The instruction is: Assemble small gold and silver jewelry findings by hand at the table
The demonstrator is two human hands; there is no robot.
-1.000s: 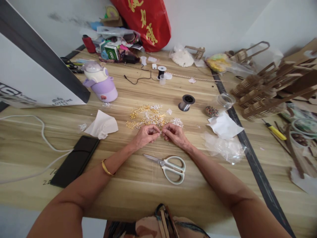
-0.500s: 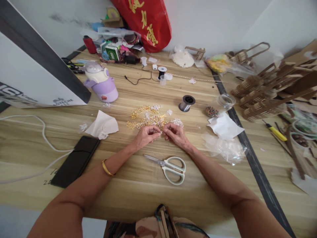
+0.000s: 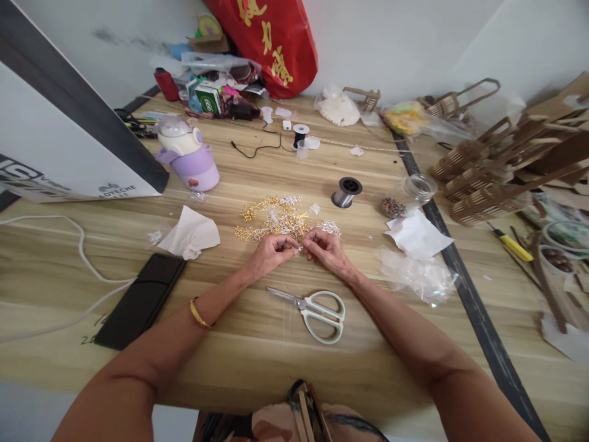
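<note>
My left hand [image 3: 275, 253] and my right hand [image 3: 326, 248] meet fingertip to fingertip at the near edge of a pile of gold and silver jewelry findings [image 3: 276, 221]. Both hands are closed in a pinch. Between them shows a tiny silvery bit [image 3: 300, 248], too small to name. It cannot be made out which fingers bear it. Just below the hands lie scissors [image 3: 322, 313] with pale handles, their blades pointing left. A spool of thin wire [image 3: 346, 192] stands beyond my right hand.
To the left are a black phone [image 3: 142, 301], a white tissue [image 3: 191, 233] and a purple bottle [image 3: 196, 162]. On the right are a jar of beads [image 3: 418, 189], a paper sheet [image 3: 421, 236] and clear plastic bags [image 3: 421, 276]. A red bag [image 3: 285, 43] stands at the back.
Almost nothing differs. My hands stay pinched together in the same place, with only a very slight shift of the fingers.
</note>
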